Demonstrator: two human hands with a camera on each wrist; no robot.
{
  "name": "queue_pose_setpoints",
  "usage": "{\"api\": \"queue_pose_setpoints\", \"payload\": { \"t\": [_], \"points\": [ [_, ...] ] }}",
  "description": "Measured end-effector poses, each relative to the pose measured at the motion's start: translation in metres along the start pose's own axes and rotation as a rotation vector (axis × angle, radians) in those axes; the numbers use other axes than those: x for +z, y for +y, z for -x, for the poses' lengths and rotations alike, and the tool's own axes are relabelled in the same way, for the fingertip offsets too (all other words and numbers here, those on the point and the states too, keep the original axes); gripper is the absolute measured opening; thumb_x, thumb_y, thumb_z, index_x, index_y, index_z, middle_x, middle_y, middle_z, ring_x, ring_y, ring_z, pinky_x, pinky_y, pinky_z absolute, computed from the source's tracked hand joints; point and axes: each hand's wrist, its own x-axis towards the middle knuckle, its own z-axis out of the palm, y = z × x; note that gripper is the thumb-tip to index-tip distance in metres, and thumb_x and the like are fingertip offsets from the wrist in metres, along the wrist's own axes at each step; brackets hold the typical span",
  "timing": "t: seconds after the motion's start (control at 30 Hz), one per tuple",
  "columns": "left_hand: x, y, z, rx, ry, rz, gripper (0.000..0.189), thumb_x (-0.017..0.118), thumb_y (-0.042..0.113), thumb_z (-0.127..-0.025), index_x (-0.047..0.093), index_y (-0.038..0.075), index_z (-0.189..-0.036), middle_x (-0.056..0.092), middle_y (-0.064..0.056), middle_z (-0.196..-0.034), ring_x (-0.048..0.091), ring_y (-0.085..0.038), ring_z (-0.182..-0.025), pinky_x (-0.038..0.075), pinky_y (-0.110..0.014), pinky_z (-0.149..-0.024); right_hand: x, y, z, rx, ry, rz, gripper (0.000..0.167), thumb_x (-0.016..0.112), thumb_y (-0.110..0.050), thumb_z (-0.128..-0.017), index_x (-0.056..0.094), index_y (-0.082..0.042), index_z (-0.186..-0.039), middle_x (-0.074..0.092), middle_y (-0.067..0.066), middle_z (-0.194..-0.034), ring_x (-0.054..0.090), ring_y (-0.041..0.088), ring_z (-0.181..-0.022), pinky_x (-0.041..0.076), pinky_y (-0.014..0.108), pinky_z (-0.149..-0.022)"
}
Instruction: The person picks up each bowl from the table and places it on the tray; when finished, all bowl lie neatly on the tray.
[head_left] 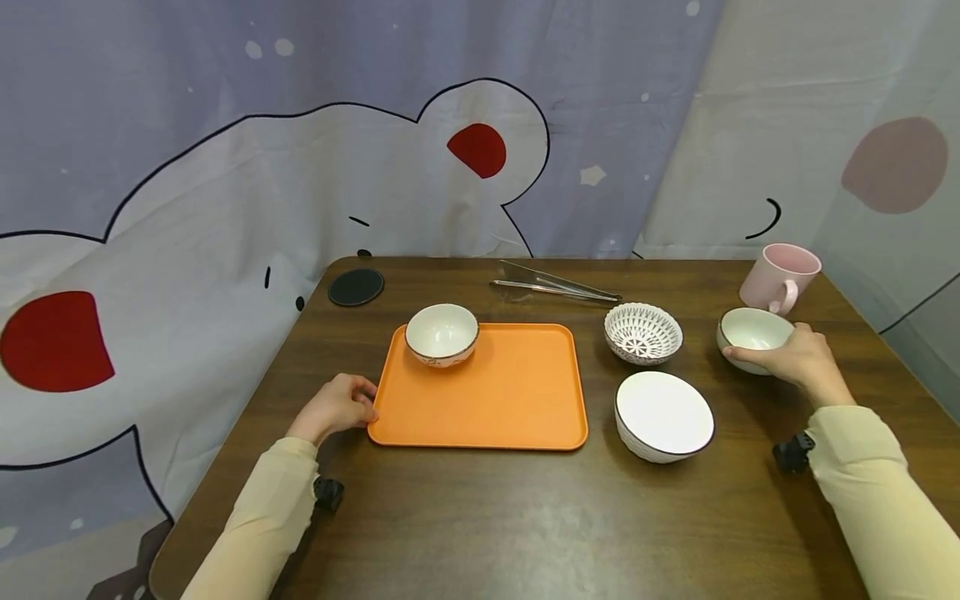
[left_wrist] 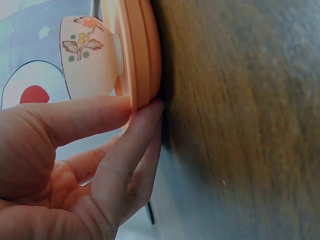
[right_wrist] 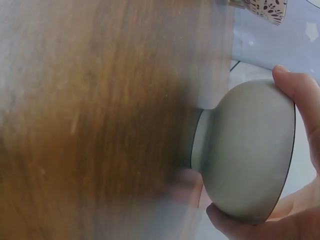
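Note:
My left hand (head_left: 339, 407) pinches the left rim of an orange tray (head_left: 517, 400); in the left wrist view the thumb is on the rim and the fingers are against its outer underside. On the tray's back left part stands a white bowl (head_left: 442, 332) with a painted flower pattern (left_wrist: 82, 45) outside. At the far right, my right hand (head_left: 802, 363) grips a plain pale green bowl (head_left: 753, 330) by its wall, thumb and fingers on opposite sides. The right wrist view shows this bowl (right_wrist: 250, 150) upright with a narrow foot; whether the foot touches the table cannot be told.
Between tray and right hand stand a patterned bowl (head_left: 643, 333) and a white ribbed bowl (head_left: 663, 417). A pink mug (head_left: 780, 277) is just behind the pale green bowl. Metal tongs (head_left: 555, 287) and a dark round coaster (head_left: 356, 287) lie near the wooden table's (head_left: 465, 517) back edge.

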Motion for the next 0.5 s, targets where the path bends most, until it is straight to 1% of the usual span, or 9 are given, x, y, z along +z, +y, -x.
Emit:
{"api": "queue_pose_setpoints", "payload": {
  "t": [0.23, 0.4, 0.5],
  "points": [
    [0.0005, -0.0002, 0.0003, -0.010, -0.001, -0.003, 0.038, 0.067, -0.003, -0.083, 0.055, -0.012, -0.118, 0.058, -0.014, -0.087, 0.062, -0.019, -0.074, 0.059, -0.035, -0.076, 0.0046, -0.0002, 0.0009, -0.001, 0.062, -0.029, 0.117, 0.072, -0.062, -0.075, 0.023, 0.025, -0.135, 0.039, 0.041, -0.120, 0.045, 0.051, -0.102, 0.046, 0.054, -0.075],
    [0.0004, 0.0015, 0.0015, 0.005, -0.004, -0.009, 0.038, 0.067, -0.005, -0.082, 0.054, -0.013, -0.117, 0.057, -0.014, -0.086, 0.062, -0.019, -0.074, 0.059, -0.036, -0.075, 0.0050, -0.0007, 0.0018, 0.019, 0.093, -0.046, 0.118, 0.073, -0.061, -0.075, 0.021, 0.025, -0.136, 0.035, 0.045, -0.121, 0.042, 0.052, -0.104, 0.045, 0.057, -0.078],
    [0.0000, 0.0028, 0.0023, 0.007, -0.001, -0.012, 0.038, 0.067, -0.005, -0.082, 0.054, -0.013, -0.116, 0.057, -0.014, -0.085, 0.062, -0.019, -0.073, 0.059, -0.036, -0.074, 0.0030, -0.0027, 0.0024, 0.013, 0.115, -0.054, 0.117, 0.073, -0.060, -0.075, 0.022, 0.025, -0.136, 0.034, 0.045, -0.122, 0.040, 0.053, -0.106, 0.044, 0.059, -0.080]
  ]
}}
